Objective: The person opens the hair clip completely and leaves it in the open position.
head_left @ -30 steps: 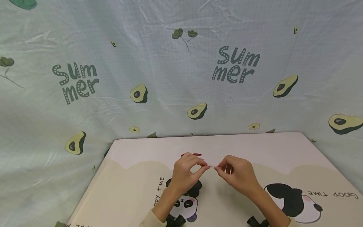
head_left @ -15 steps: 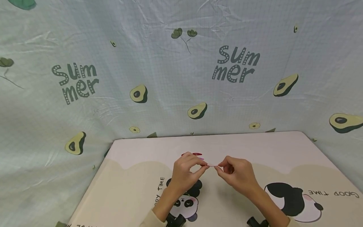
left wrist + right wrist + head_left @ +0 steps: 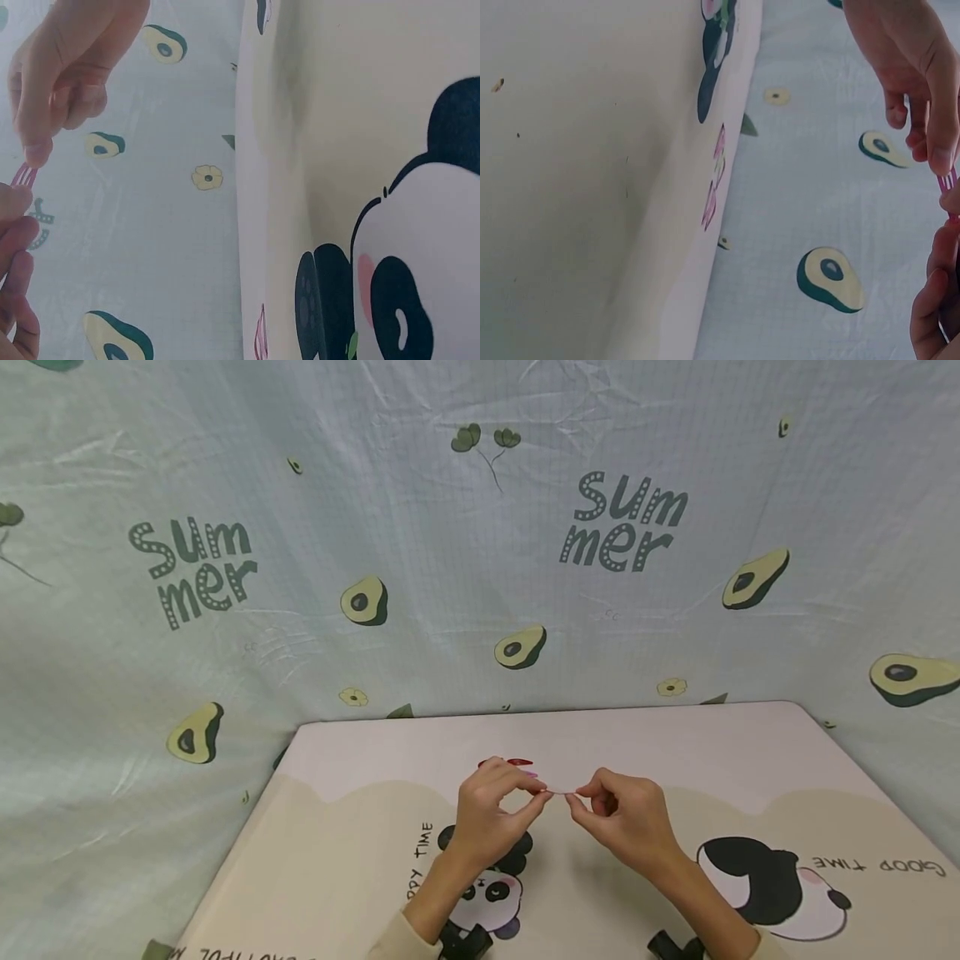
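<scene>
Evidently a two-handed pinch. My left hand [image 3: 491,817], at 8 o'clock from the slim pink item [image 3: 559,792], nips one end with thumb and fingertip; my right hand [image 3: 628,818], at 4 o'clock, nips the other. Neither is free. The item spans the small gap between my fingertips, raised above the tabletop [image 3: 360,852]; I judge the lift gives both thumbs room underneath.

Close up, the wrist views show several narrow parallel strands or prongs; which, I can't tell. Gripping only the ends leaves the middle bare, probably so I can see it and draw on it evenly. Whether it is taut: unclear, though the line looks nearly straight, sagging slightly.

At 11 o'clock, just beyond my left knuckles, lie a red piece [image 3: 520,762] and a pinkish piece [image 3: 532,773], partly masked by my hand. Likely set there to be within reach yet out of my fingers' way. Printed panda [image 3: 487,902] at 7 o'clock, below my wrist.
</scene>
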The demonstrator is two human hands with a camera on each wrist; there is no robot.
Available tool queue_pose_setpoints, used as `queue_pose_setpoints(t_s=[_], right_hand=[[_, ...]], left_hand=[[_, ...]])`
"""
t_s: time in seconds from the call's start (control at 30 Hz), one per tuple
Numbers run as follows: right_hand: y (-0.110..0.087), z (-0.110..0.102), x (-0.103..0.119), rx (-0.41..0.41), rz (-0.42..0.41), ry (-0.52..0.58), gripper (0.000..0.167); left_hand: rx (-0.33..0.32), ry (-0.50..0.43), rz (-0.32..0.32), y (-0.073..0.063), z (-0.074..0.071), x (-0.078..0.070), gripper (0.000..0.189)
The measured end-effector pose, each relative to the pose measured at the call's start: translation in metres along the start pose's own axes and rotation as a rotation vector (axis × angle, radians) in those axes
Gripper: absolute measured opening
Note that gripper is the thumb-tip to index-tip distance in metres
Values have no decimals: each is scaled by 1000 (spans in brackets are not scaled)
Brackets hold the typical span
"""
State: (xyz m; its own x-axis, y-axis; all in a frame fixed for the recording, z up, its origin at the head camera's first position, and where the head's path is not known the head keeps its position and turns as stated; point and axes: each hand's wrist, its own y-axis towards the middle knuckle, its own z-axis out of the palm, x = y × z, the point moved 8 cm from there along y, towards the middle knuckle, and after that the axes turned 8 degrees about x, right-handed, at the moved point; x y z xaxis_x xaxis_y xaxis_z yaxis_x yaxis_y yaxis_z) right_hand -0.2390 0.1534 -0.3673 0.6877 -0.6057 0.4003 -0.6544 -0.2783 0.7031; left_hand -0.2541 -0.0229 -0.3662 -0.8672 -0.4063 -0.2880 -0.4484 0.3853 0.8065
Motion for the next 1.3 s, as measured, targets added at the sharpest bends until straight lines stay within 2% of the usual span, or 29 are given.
queue_pose_setpoints(t_s=[0.53,1.03,1.3], right_hand=[[2,-4,3,-34,1,26,29],[-1,2,3,-24,19,73,29],[1,3,7,-34,16,68,28]], left_hand=[[-72,-39,21,0,-2,-4,16],[-80,-47,-31,-10,-6,-6,15],[-102,-36,-27,-12,-10,-8,15]])
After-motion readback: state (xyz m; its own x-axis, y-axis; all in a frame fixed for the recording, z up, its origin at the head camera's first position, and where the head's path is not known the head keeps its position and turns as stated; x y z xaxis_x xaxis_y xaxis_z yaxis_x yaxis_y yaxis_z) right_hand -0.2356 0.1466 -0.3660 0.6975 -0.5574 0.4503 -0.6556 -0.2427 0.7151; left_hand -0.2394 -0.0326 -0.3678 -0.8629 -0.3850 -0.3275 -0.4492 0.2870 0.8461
